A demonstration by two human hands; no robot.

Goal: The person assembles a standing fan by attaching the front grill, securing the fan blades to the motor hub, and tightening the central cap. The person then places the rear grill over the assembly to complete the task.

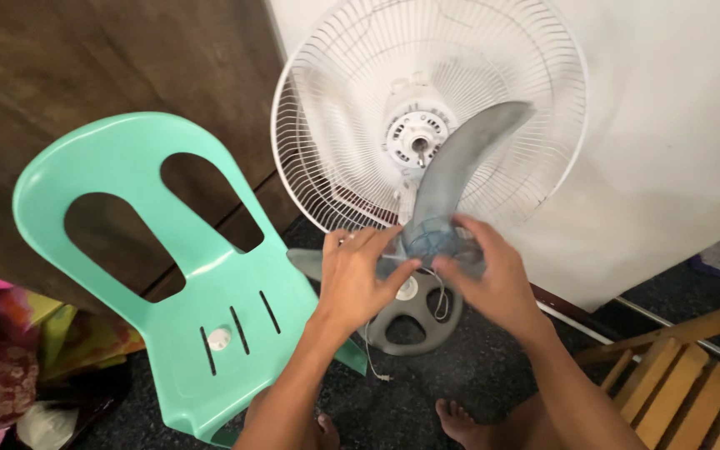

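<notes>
Both hands are on the translucent grey fan blade (452, 187), the left hand (358, 279) gripping its hub from one side and the right hand (489, 279) cupping it from the other, one long blade sweeping up across the white wire fan guard (335, 125). Behind the blade sits the bare white motor hub (414, 133), and just below the hands is the fan's grey base (414, 325). A mint-green plastic chair (185, 283) stands to the left, a slatted wooden chair (685, 383) at lower right, bare feet on the dark floor (427, 408).
</notes>
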